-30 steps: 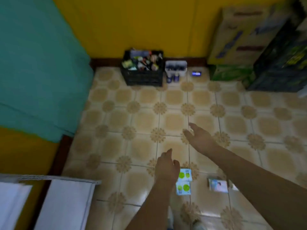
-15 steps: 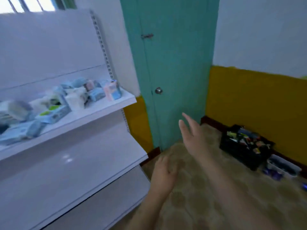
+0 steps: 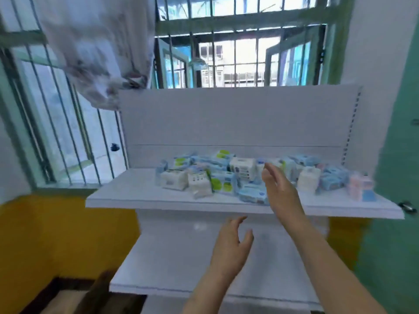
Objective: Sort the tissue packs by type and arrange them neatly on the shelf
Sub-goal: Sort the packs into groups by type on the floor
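Note:
A white shelf unit stands in front of me; its upper shelf carries a jumbled pile of tissue packs: several white, light blue and green-dotted ones, with pink-and-blue packs at the right end. My right hand is raised in front of the pile's middle, fingers relaxed, holding nothing. My left hand hovers lower, before the lower shelf, also holding nothing.
Barred windows rise behind the shelf unit and a white cloth hangs at the upper left. A teal door with a knob stands at the right. Yellow wall runs below the window at the left.
My view has swung from the tiled floor up and left to face the shelf unit. Both hands have risen with it and stay without anything in them.

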